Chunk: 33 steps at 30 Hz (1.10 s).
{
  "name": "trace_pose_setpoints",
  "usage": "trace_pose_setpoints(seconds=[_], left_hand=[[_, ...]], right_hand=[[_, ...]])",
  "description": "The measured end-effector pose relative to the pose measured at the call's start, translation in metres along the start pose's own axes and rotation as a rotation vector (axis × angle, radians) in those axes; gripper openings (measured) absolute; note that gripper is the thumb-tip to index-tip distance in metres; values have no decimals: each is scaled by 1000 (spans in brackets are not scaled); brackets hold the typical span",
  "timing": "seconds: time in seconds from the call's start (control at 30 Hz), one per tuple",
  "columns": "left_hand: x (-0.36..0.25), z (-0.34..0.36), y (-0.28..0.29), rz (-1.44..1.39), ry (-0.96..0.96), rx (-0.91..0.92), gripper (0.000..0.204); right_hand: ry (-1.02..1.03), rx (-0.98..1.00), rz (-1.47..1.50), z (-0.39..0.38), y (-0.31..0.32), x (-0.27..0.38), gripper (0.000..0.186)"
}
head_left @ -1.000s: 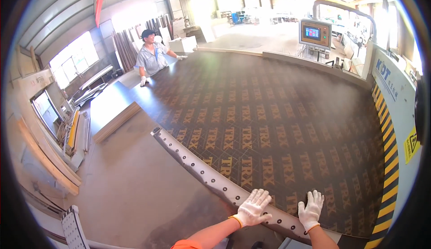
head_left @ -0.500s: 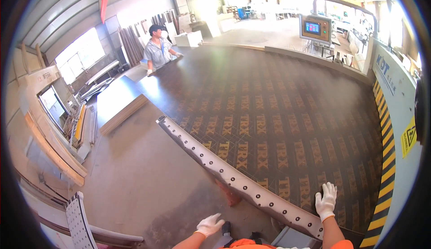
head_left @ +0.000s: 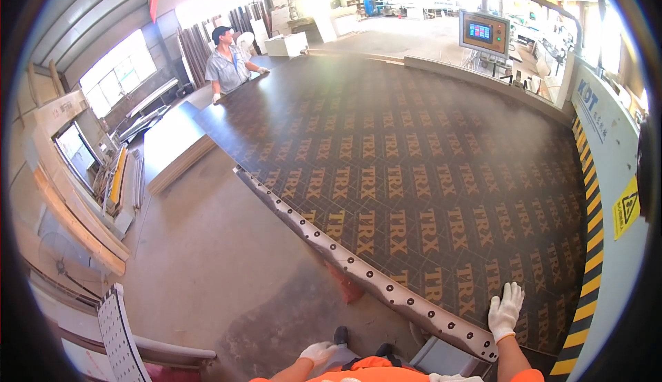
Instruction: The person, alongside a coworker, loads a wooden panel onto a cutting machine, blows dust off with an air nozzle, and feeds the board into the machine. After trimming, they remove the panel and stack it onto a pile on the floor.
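Clock taken from mid-view. Nearest, 6 o'clock: left hand [head_left: 319, 352], white-gloved, held low before the body, just beside a dark shoe [head_left: 340, 335], nothing visible in its grasp; finger spread cannot be told. At 4 o'clock: right hand [head_left: 507, 311], same glove type, palm down and flat, fingers extended with little gap between them, resting on the large dark-brown lettered panel [head_left: 420, 196]. Panel extends from mid-view out toward 3 o'clock, its near edge bordered by a studded support rail [head_left: 358, 269] running from 9 to nearly 5 o'clock. Yellow-black hazard striping [head_left: 592, 272] at 3–4 o'clock. Board stack [head_left: 176, 146] at 9. Co-worker [head_left: 227, 69] between 10 and 11, gloved hands at the panel's edge. Touchscreen console [head_left: 485, 32] between 1 and 2.
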State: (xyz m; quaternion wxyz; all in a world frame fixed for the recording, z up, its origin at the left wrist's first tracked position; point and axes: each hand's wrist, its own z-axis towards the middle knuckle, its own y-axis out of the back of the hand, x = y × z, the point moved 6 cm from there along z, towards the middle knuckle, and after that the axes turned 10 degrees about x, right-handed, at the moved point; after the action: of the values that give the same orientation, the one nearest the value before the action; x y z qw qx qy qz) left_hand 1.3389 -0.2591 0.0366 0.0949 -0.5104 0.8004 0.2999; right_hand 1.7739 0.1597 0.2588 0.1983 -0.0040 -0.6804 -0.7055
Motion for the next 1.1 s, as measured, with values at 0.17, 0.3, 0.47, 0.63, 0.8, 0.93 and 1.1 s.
trace_pose_setpoints(seconds=[0.17,0.3,0.47,0.63,0.8,0.93,1.1], left_hand=[[-131,-1,37,-77,-134,-67,71],[-201,-11,33,-108,-191,-125,72],[-221,-12,-14,-91,-168,-104,72],[-216,-15,-86,-164,-158,-132,71],[-250,-22,-153,-185,-96,-88,68],[-297,-45,-204,-384,-202,-153,59],[-367,-51,-288,-567,-362,-12,65]], right_hand=[[137,65,37,0,-4,34,69],[147,60,49,11,5,-25,61],[-431,-228,-249,-6,71,-208,56],[-723,157,-245,-56,125,-318,76],[-605,132,-61,-49,133,-357,89],[-619,137,63,-49,124,-388,88],[-407,297,313,-51,126,-417,82]])
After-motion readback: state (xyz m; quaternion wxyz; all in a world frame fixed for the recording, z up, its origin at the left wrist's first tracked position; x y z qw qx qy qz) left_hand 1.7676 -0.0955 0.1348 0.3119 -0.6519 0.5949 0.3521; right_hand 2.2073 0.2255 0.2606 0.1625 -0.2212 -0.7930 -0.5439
